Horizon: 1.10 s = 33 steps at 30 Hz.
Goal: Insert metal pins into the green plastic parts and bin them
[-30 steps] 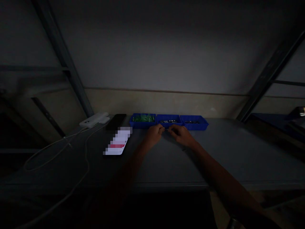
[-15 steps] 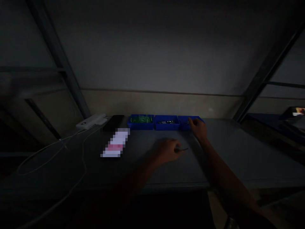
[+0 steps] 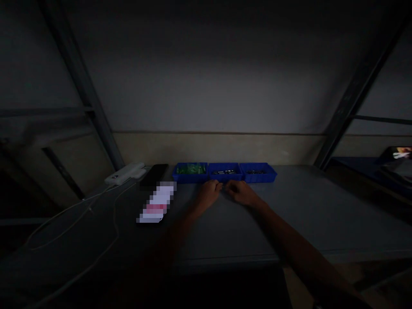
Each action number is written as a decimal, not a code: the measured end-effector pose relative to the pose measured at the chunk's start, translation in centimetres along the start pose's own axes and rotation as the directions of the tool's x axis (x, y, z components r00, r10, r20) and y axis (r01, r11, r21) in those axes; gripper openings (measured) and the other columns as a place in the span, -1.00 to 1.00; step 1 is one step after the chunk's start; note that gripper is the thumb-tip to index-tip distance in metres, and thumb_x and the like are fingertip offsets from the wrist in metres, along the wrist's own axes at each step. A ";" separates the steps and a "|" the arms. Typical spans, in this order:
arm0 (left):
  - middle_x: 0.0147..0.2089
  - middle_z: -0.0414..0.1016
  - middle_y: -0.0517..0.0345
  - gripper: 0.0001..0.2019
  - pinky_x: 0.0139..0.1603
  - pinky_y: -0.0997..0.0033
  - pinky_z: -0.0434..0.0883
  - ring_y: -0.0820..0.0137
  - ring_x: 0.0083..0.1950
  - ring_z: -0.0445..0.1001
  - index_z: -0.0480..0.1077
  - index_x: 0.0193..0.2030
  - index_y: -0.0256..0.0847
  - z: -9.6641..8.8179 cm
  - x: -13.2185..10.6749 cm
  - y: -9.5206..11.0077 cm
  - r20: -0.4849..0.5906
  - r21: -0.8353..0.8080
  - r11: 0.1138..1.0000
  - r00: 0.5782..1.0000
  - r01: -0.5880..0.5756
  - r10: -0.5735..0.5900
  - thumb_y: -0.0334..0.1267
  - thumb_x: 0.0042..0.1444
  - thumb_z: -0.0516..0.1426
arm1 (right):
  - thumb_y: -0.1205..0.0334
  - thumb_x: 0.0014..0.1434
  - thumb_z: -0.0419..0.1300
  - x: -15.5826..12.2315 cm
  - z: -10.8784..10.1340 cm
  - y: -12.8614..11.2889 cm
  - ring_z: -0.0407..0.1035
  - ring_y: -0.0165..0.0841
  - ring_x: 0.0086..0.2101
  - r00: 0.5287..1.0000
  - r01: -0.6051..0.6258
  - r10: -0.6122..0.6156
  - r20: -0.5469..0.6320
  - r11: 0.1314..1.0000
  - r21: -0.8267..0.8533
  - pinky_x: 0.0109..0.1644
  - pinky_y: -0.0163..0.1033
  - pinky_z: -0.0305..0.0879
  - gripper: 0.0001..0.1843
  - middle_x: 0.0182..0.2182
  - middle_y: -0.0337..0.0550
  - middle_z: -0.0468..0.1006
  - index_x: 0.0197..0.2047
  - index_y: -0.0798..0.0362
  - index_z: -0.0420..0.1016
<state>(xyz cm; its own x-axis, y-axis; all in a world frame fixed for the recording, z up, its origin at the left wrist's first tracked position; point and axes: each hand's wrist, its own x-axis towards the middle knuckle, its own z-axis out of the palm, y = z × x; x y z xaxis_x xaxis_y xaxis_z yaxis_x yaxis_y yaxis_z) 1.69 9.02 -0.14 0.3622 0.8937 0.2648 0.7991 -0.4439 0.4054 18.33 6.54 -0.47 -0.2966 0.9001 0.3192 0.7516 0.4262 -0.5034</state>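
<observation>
My left hand [image 3: 209, 191] and my right hand [image 3: 240, 192] are close together over the grey table, just in front of the blue bins. The fingers of both are closed in a pinch, with a small thin piece between them, too dark to name. Behind them stands the middle blue bin [image 3: 225, 177], which holds shiny metal parts [image 3: 224, 172]. The right blue bin [image 3: 258, 177] has small dark metal pieces [image 3: 255, 171] in it. In the left blue bin [image 3: 189, 177] lie green items [image 3: 189, 169].
A lit phone [image 3: 157, 201] with a blurred-out screen lies on the table [image 3: 309, 214] at the left. Behind it are a black flat object [image 3: 155, 174] and a white device [image 3: 125, 173] with a cable [image 3: 116, 214]. Metal posts [image 3: 341, 111] frame the wall.
My right hand has left the right bin and come back beside my left hand. My left hand has moved forward and slightly left to meet it.
</observation>
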 end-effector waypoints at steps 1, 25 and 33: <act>-0.24 0.56 0.04 -0.70 -0.15 0.42 0.30 0.35 -0.18 0.49 0.44 -0.31 -0.21 0.0 0.1 -0.1 -0.005 0.003 1.000 1.000 0.004 -0.004 -0.21 0.28 -0.07 | 0.23 0.16 0.10 0.0 0.1 0.0 0.26 -0.47 -0.53 1.000 0.007 -0.007 -0.010 1.000 -0.010 -0.41 -0.36 0.08 -0.82 -0.51 -0.23 0.48 -0.25 0.10 0.49; -0.32 0.55 0.14 -0.74 -0.27 0.51 0.27 0.42 -0.29 0.49 0.43 -0.19 -0.20 1.1 -0.4 0.0 -0.124 -0.218 0.974 0.988 0.063 -0.092 -0.19 0.26 -0.05 | 0.14 0.25 0.02 0.0 -1.0 -0.3 0.36 -0.40 -0.45 0.997 -0.028 0.017 -0.076 0.990 -0.142 -0.34 -0.33 0.12 -0.72 -0.43 -0.18 0.55 -0.22 0.02 0.53; -0.34 0.54 0.17 -0.76 -0.27 0.52 0.27 0.44 -0.30 0.48 0.43 -0.26 -0.17 0.9 -0.4 -0.1 -0.115 -0.204 0.979 0.992 0.026 -0.050 -0.21 0.25 -0.04 | 0.13 0.22 0.07 0.1 -1.2 0.0 0.37 -0.39 -0.45 0.994 -0.060 0.047 -0.101 0.989 -0.133 -0.34 -0.34 0.16 -0.72 -0.41 -0.17 0.57 -0.09 0.04 0.49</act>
<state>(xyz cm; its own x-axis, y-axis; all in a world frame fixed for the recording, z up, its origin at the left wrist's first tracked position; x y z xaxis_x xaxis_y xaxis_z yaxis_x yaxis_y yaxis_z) 1.85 8.76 -1.06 0.2640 0.9016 0.3426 0.6936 -0.4243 0.5822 18.98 6.47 0.51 -0.2002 0.9052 0.3749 0.8399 0.3555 -0.4100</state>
